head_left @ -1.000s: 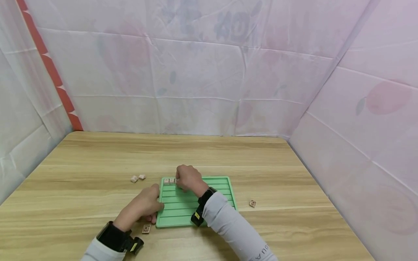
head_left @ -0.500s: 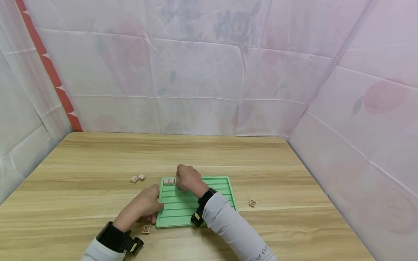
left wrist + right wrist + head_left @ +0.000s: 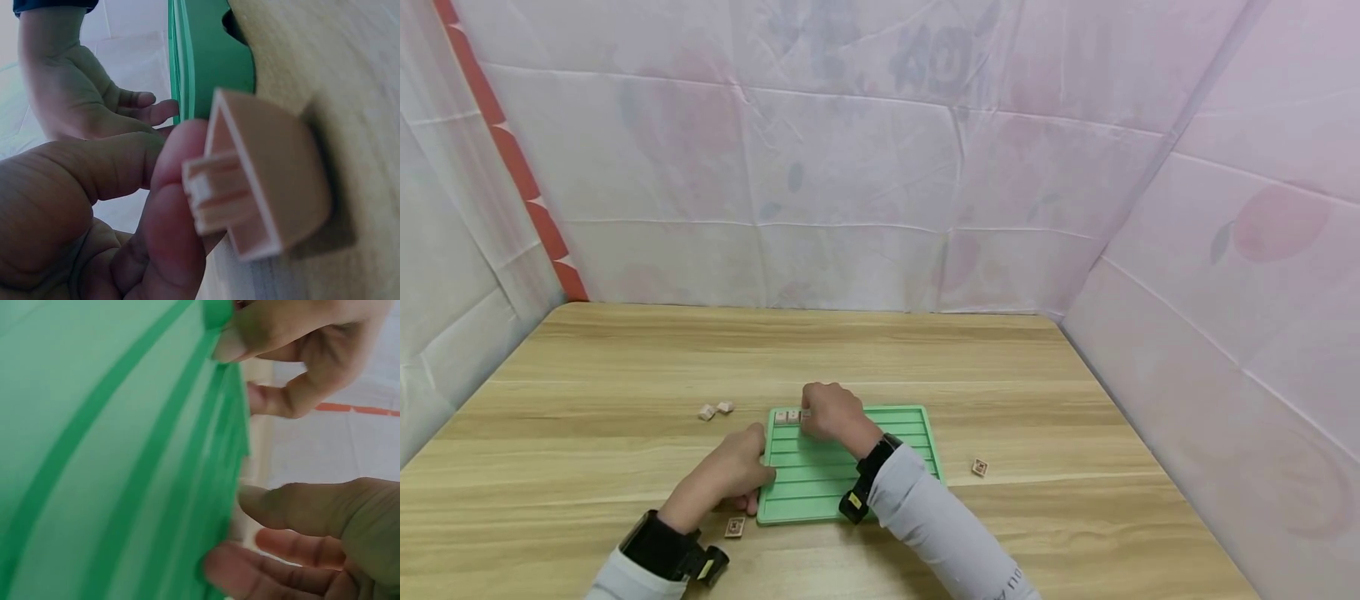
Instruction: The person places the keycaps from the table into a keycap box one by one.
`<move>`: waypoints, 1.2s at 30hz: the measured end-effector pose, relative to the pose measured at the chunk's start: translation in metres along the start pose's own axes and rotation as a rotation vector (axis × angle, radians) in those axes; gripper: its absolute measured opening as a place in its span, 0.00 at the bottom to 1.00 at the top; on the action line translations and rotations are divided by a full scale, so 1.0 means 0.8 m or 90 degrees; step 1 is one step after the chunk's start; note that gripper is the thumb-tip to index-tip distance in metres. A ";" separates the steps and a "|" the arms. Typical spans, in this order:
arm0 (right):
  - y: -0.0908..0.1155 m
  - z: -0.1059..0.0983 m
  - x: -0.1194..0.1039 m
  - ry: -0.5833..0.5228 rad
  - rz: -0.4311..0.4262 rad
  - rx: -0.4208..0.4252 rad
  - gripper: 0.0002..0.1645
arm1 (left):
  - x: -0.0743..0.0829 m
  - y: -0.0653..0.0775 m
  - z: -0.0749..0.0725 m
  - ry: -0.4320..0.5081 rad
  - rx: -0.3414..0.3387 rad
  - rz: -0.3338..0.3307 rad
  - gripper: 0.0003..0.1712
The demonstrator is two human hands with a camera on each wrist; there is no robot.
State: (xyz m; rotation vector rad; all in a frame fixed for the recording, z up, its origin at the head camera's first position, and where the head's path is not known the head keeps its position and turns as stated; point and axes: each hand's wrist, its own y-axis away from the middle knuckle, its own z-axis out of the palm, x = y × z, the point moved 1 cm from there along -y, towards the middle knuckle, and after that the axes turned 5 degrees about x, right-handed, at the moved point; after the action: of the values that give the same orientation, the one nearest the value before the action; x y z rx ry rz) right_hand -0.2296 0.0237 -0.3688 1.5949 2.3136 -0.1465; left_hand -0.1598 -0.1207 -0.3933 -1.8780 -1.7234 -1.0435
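A pale green ridged tray [image 3: 808,485] lies on the table in the head view. My left hand [image 3: 730,468] grips its left edge, thumb on the rim. At the tray's back left, my right hand [image 3: 837,414] pinches a small pale keycap in the top row, mostly covered by the fingers. Two keycaps [image 3: 787,417] sit left of it in that row. In the right wrist view, the right thumb [image 3: 287,503] and forefinger bracket the keycap, blurred. Close to my left fingers, a beige keycap [image 3: 284,169] shows its hollow underside and stem in the left wrist view.
Two loose keycaps [image 3: 716,410] lie left of the tray's back corner. Another keycap [image 3: 980,467] rests to its right, underside up. Fabric-like walls [image 3: 850,267] stand behind and at both sides of the wooden table [image 3: 1075,533].
My right hand has shifted very slightly left and down at the top row. The left hand and the tray look unchanged.
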 end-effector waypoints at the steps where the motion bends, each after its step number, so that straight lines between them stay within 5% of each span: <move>1: 0.001 -0.002 -0.001 0.013 -0.006 -0.005 0.12 | 0.000 0.000 0.000 0.003 0.000 -0.002 0.15; 14: 0.024 -0.021 -0.017 0.109 -0.039 -0.007 0.38 | 0.002 0.002 -0.001 0.011 -0.003 -0.012 0.17; 36: 0.045 -0.027 0.002 0.109 -0.038 -0.013 0.39 | 0.000 -0.001 0.001 0.008 -0.002 -0.006 0.13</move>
State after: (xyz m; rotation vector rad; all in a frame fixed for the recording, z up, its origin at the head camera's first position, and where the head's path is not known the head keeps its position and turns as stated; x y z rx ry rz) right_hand -0.2009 0.0442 -0.3451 1.5864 2.4834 -0.0004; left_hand -0.1606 -0.1198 -0.3943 -1.8628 -1.7259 -1.0600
